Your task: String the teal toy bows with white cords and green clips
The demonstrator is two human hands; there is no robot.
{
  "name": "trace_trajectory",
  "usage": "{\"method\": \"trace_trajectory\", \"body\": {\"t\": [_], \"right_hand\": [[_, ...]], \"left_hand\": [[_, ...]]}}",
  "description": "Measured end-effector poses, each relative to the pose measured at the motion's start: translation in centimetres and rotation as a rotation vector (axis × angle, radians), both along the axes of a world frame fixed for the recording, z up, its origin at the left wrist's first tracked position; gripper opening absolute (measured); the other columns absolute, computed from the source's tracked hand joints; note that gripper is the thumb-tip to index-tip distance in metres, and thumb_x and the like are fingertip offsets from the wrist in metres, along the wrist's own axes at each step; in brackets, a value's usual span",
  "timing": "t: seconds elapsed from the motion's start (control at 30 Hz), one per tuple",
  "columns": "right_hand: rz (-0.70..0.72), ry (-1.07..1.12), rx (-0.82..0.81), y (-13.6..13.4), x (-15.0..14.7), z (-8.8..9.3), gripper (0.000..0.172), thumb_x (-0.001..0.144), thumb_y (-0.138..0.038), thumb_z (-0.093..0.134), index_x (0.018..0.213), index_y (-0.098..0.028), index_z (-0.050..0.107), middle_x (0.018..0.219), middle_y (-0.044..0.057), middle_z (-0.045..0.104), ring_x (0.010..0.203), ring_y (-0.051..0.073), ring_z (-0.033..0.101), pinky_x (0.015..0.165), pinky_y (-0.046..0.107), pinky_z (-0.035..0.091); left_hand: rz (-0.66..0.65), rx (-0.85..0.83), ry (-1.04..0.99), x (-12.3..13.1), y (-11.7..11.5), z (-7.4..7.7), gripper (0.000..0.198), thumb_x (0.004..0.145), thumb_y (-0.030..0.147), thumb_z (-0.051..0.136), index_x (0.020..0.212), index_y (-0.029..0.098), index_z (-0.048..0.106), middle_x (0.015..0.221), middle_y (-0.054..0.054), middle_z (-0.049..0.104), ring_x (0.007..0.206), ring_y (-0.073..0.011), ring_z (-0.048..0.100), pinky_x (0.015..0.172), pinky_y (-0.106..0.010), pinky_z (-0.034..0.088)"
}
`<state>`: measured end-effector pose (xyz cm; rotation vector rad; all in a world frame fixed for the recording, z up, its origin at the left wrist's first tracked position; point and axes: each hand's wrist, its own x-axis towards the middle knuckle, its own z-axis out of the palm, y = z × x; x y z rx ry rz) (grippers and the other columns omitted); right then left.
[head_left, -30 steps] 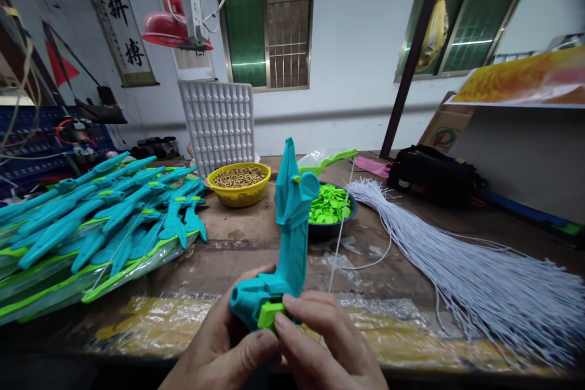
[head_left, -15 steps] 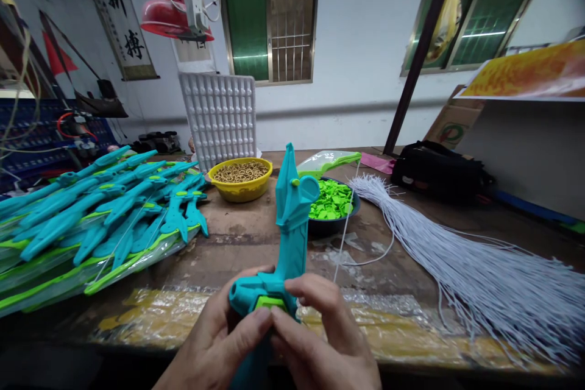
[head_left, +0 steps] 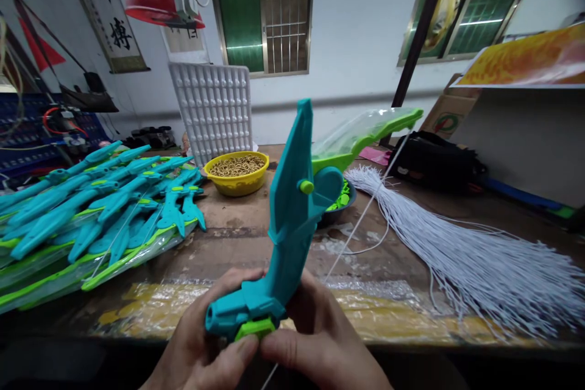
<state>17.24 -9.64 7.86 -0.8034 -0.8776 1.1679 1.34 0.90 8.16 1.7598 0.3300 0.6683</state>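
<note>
My left hand (head_left: 201,350) and my right hand (head_left: 322,341) both grip the base of a teal plastic toy bow (head_left: 286,225) at the bottom middle. Both thumbs press a small green clip (head_left: 253,328) on its underside. The bow stands tilted to the upper right, with a green peg at its joint and a clear, green-edged limb (head_left: 365,131) folding out at the top. A white string (head_left: 365,213) runs from that limb's tip down toward my hands.
A pile of finished teal and green bows (head_left: 91,207) lies at the left. A yellow bowl of brass rings (head_left: 236,170), a dark bowl of green parts (head_left: 340,201) and a white moulded tray (head_left: 211,111) stand behind. A bundle of white cords (head_left: 466,256) spreads at the right.
The bow has come closer and tilted to the right, and its clear green-edged limb has swung up into view. My thumbs have slid under the base onto the green clip.
</note>
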Motion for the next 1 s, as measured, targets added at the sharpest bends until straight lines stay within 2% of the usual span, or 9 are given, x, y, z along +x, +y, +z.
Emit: {"method": "trace_trajectory", "body": {"t": [0.1,0.3,0.37,0.43,0.5,0.57,0.7,0.83,1.0], "right_hand": [[-0.039,-0.125,-0.003,0.0,-0.1,0.0,0.044,0.071,-0.009,0.078,0.113,-0.019,0.069,0.112,0.004,0.072,0.111,0.026,0.065,0.097,0.033,0.051],[-0.173,-0.31,0.081,0.5,-0.9,-1.8,0.052,0.077,-0.004,0.068,0.126,-0.023,0.061,0.116,0.004,0.07,0.107,0.022,0.068,0.097,0.035,0.055],[-0.376,-0.456,0.151,0.7,-1.3,-2.5,0.06,0.079,-0.008,0.07,0.134,-0.023,0.053,0.12,0.007,0.068,0.105,0.022,0.068,0.092,0.034,0.058],[-0.709,-0.672,0.259,0.8,-1.6,-3.1,0.062,0.081,-0.013,0.072,0.138,-0.023,0.049,0.124,0.01,0.062,0.105,0.023,0.065,0.089,0.034,0.058],[-0.91,-0.889,0.377,0.8,-2.0,-3.5,0.042,0.087,-0.014,0.069,0.126,-0.021,0.057,0.112,0.009,0.06,0.097,0.022,0.062,0.081,0.032,0.057],[-0.909,-1.04,0.476,0.9,-2.3,-3.7,0.017,0.091,-0.01,0.063,0.106,-0.018,0.063,0.092,0.006,0.058,0.082,0.018,0.059,0.07,0.029,0.053],[-0.871,-1.113,0.591,1.1,-2.5,-3.3,0.008,0.093,-0.007,0.061,0.091,-0.015,0.062,0.075,0.003,0.055,0.068,0.015,0.054,0.058,0.025,0.047],[-0.88,-1.188,0.594,1.1,-2.3,-3.3,0.004,0.096,-0.013,0.059,0.098,-0.016,0.062,0.078,0.004,0.059,0.067,0.014,0.06,0.057,0.022,0.051],[-0.92,-1.123,0.432,0.6,-2.5,-3.7,0.008,0.101,-0.026,0.058,0.106,-0.021,0.061,0.092,0.006,0.064,0.074,0.014,0.067,0.062,0.021,0.055]], "left_hand": [[0.01,0.012,-0.022,-0.1,-0.1,0.0,0.04,0.086,0.035,0.071,0.126,0.032,0.067,0.115,-0.003,0.073,0.094,-0.0241,0.071,0.084,-0.03,0.057],[0.234,-0.177,0.036,-0.3,-0.5,-0.5,0.049,0.078,0.049,0.076,0.119,0.024,0.073,0.118,-0.008,0.076,0.106,-0.0327,0.07,0.091,-0.036,0.057],[0.266,-0.249,0.027,-0.2,-0.7,-0.6,0.053,0.078,0.051,0.076,0.122,0.022,0.071,0.119,-0.01,0.075,0.111,-0.0336,0.068,0.094,-0.037,0.056],[0.273,-0.353,0.022,0.0,-0.9,-0.9,0.052,0.081,0.05,0.075,0.124,0.021,0.069,0.118,-0.01,0.075,0.113,-0.0338,0.068,0.093,-0.036,0.056],[0.268,-0.418,0.011,0.2,-1.0,-1.2,0.052,0.083,0.049,0.074,0.125,0.021,0.067,0.117,-0.01,0.076,0.114,-0.0333,0.068,0.092,-0.035,0.057],[0.285,-0.419,-0.003,0.2,-1.1,-1.7,0.051,0.084,0.047,0.075,0.127,0.022,0.066,0.121,-0.008,0.075,0.116,-0.0299,0.067,0.096,-0.031,0.055],[0.33,-0.384,-0.036,-0.1,-1.3,-2.3,0.048,0.082,0.045,0.078,0.124,0.024,0.068,0.126,-0.005,0.074,0.121,-0.0256,0.065,0.102,-0.026,0.051],[0.344,-0.401,-0.061,-0.1,-1.7,-2.2,0.048,0.079,0.045,0.081,0.12,0.025,0.071,0.128,-0.005,0.073,0.12,-0.0279,0.066,0.101,-0.029,0.053],[0.333,-0.47,-0.052,0.1,-2.4,-1.9,0.052,0.079,0.048,0.079,0.126,0.028,0.069,0.127,-0.005,0.074,0.121,-0.0283,0.066,0.102,-0.031,0.053]]}}
